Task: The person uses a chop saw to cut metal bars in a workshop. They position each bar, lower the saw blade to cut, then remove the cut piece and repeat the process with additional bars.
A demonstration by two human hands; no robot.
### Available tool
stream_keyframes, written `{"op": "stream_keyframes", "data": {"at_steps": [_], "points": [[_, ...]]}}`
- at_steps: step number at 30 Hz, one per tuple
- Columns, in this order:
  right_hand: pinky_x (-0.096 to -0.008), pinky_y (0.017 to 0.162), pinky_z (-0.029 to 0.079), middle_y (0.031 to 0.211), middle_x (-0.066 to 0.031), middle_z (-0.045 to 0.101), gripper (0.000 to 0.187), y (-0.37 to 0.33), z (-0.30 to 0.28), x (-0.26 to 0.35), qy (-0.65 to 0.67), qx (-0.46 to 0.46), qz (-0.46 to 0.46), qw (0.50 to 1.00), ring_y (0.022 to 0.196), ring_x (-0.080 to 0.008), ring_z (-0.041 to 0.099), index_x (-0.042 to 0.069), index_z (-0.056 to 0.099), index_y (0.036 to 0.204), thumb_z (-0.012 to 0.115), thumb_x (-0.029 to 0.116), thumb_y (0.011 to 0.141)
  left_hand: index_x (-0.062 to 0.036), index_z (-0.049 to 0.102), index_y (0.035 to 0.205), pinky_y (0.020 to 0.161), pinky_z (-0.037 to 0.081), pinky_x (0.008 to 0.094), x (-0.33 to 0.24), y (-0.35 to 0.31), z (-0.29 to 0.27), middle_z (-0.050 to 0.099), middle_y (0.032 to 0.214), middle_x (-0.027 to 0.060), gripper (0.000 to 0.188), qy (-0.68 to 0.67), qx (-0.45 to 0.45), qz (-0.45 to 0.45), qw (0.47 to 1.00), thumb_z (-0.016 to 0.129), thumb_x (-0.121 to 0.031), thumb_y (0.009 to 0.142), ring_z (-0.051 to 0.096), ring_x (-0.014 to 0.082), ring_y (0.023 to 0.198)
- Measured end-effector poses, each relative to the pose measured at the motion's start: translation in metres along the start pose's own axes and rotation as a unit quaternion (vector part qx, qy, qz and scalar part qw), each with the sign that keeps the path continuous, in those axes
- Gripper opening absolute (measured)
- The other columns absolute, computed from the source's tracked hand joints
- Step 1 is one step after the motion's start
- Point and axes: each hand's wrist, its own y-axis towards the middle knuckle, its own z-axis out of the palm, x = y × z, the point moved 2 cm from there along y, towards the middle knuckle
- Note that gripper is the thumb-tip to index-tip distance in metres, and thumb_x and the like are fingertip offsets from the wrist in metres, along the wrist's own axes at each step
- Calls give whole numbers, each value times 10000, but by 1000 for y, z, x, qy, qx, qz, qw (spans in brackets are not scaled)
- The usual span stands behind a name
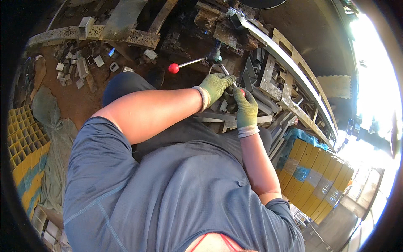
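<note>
In front of me is a handle hub (215, 58) with metal rods radiating from it. One metal lever (224, 69) slopes down from the hub toward me. My left hand (215, 89), in a green glove with a pale cuff, is closed around this lever. Lower on the same lever, the gloved fingers of my right hand (247, 110) are closed at its end, where part of a red knob (242, 92) peeks out. A second lever (191, 63) points left and ends in a red ball knob (173, 68); neither hand touches it.
Cut tube pieces (82, 66) litter the floor at the left. A long metal bar (289, 54) runs along the right, above piled offcuts (268, 101). Stacked yellow tubes (315, 180) stand at the lower right, more yellow tubes (25, 138) at the left beside grey-green cloth (52, 155).
</note>
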Motion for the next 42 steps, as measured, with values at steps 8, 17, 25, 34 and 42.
{"op": "stream_keyframes", "data": {"at_steps": [8,17,25,34,42], "points": [[-256,662,562,995,-40,794,382,4,-4,-21,-26,14,-6,1000,720,-95,685,24,735,1353,784,301,1095,-89,802,1063,642,491,341,0,5,-2,754,850,35,306,56,6,-10,998,689,-362,1141,629,143,713],[-261,652,557,1002,-45,794,388,-3,4,8,-159,-14,-184,970,735,-92,691,9,755,1311,759,345,1118,-79,777,1044,595,491,342,-10,0,6,716,824,24,322,7,-60,-13,998,728,-390,1114,618,153,655],[-326,933,577,1074,-80,821,528,3,-1,25,-126,-4,-80,989,986,-140,715,-37,798,1240,798,463,1071,-104,767,1042,583,489,343,-7,9,4,710,829,22,288,-6,-86,-22,996,775,-388,1083,612,161,653],[-294,792,561,1027,-53,785,471,6,-8,13,-113,9,-45,992,871,-115,676,-16,773,1285,779,413,1093,-109,775,1079,566,480,332,-2,13,-3,715,849,25,260,-77,-69,-32,994,756,-368,1091,621,156,682],[-272,574,529,871,-41,761,411,17,-13,2,-70,15,9,997,670,-106,678,24,768,1185,719,429,1131,-77,754,1117,652,557,357,-6,8,0,753,912,63,260,-12,-69,-8,998,744,-336,1097,671,173,728]]}}
